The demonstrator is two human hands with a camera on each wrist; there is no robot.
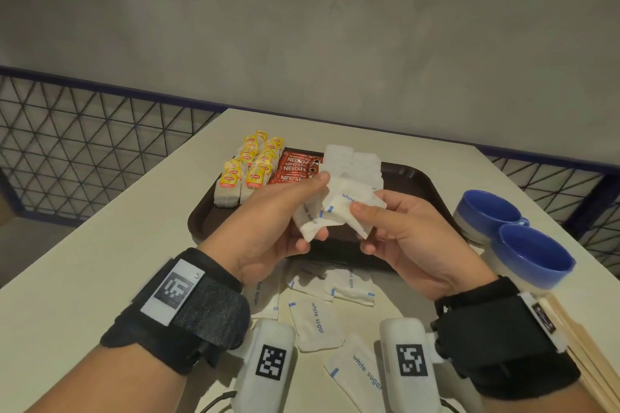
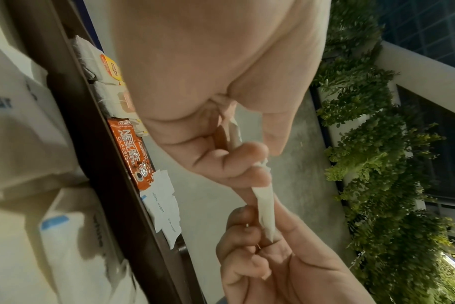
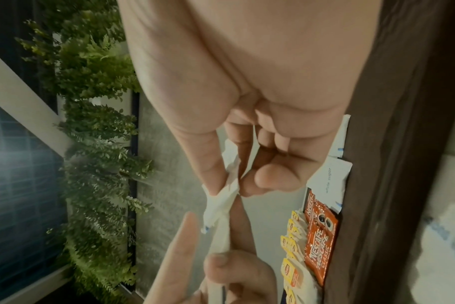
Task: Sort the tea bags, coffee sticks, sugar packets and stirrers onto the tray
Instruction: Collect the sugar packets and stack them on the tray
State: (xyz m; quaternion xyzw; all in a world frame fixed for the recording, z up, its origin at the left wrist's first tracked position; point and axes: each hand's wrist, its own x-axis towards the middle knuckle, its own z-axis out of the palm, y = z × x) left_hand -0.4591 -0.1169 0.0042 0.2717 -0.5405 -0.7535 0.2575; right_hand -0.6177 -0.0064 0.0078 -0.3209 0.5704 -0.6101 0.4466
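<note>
tabletop (image 1: 100, 245): pale and broad; it carried the tray at its middle, two blue cups (image 1: 516, 238) at the right and everything not yet sorted
tray (image 1: 416, 178): dark brown, just beyond both hands; three kinds already lay on it in groups, which put the sorting, as i judged it, past the halfway mark
tea bags (image 1: 250, 171): yellow-tagged, lined up at the tray's far-left end; this group looked finished
coffee sticks (image 1: 295, 168): red, stacked just right of the tea bags; also looked finished
sugar on the tray (image 1: 352, 161): a white pile right of the coffee sticks; only partly built
loose sugar packets (image 1: 317, 322): several lay flat on the tabletop near the wrists, well short of the tray; these were left to move
stirrers (image 1: 583, 359): pale wooden strips at the right edge, off the tray; none showed on the tray, so that group seemed untouched
left hand (image 1: 268, 225): fingers and thumb curled round one side of the held bunch
right hand (image 1: 402, 231): thumb and fingers pinched the other side
held sugar packets (image 1: 335, 211): a small crumpled bunch, raised above the tray's near edge between the two hands
</note>
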